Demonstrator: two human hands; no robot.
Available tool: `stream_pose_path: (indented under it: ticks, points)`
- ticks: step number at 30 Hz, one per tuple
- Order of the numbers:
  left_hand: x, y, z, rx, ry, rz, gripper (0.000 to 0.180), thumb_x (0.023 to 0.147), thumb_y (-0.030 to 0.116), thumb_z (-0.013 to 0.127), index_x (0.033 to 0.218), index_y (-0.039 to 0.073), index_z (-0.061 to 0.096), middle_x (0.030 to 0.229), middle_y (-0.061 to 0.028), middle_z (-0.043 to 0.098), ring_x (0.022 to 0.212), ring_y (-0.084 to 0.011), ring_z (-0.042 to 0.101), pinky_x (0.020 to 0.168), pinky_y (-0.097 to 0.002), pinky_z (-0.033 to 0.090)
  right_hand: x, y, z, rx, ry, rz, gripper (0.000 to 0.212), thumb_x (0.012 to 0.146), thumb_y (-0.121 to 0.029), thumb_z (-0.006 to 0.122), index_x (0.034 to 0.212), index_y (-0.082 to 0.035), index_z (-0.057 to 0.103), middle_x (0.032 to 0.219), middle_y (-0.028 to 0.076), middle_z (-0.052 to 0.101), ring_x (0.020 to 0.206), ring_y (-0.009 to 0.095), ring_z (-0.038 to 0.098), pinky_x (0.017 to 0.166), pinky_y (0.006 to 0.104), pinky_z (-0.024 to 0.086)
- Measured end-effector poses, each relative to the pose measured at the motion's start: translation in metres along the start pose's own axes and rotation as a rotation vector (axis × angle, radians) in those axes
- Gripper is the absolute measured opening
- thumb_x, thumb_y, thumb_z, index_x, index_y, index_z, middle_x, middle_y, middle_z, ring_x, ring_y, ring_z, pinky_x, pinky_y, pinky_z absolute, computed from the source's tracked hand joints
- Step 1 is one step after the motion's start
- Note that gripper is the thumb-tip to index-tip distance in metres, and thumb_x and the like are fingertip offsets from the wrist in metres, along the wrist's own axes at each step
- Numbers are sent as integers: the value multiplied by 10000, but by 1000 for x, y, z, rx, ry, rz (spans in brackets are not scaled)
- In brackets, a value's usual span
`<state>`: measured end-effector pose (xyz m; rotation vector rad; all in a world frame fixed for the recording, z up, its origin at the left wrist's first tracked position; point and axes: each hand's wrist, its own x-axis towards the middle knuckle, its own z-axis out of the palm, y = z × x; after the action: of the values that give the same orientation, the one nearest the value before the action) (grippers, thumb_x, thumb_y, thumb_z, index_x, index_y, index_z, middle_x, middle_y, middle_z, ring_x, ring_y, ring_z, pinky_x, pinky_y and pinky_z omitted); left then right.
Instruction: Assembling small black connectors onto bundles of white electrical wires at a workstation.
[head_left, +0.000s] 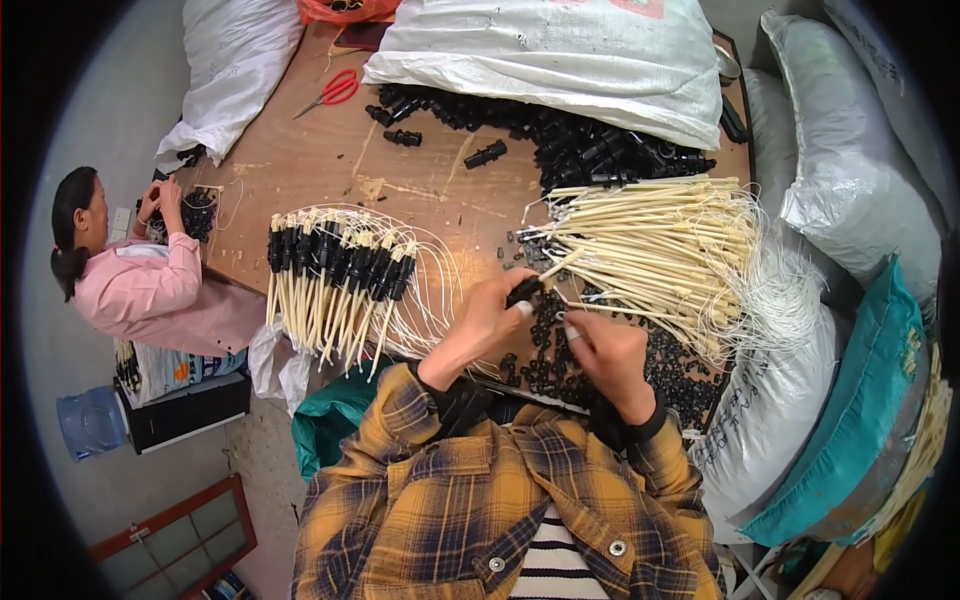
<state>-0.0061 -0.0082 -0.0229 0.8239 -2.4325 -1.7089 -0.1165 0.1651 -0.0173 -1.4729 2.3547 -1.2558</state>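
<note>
My left hand [488, 328] is closed around a black plastic fitting [523, 291]. A cream tube [562, 264] reaches out from beside that fitting, toward the upper right. Close by on the right, my right hand [608, 358] has its fingers pinched together near a thin pale end; what they grip is too small to make out. Both hands hover over small black parts [545, 350] scattered along the table's near edge. Just beyond them lies a pile of cream tubes [650, 240] with white cords [785, 310]. Left of my hands, a row of tubes fitted with black fittings [340, 265] is laid out.
Loose black fittings [600, 150] spill from a large white sack [550, 65] at the far side. Red-handled scissors [338, 87] lie on the brown table [290, 160]. A co-worker in pink [150, 290] sits at left. Filled sacks [850, 150] crowd the right side.
</note>
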Motion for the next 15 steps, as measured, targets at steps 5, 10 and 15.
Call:
stream_pose_path:
  ticks: [5,10,15]
  points:
    - [3,6,13,-374,-204,-73,237,820,-8,635,1049,50,655,874,17,637,829,-77,570,770,-236,465,-5,3,7,10,1,-124,148,783,-110,743,919,-81,692,718,66,673,551,219,634,497,299,475]
    - [-3,7,8,-158,-130,-8,283,790,-25,644,1064,46,656,882,-18,656,859,-115,608,777,-263,475,-9,9,4,96,-50,17,146,803,-108,709,941,-64,698,700,85,663,549,221,635,505,301,480]
    - [-6,1,4,471,59,250,369,729,-60,550,1062,71,638,889,-136,612,878,-353,602,723,-397,476,-4,4,0,-68,-21,75,134,807,-94,678,937,-65,697,668,100,646,549,227,633,511,304,482]
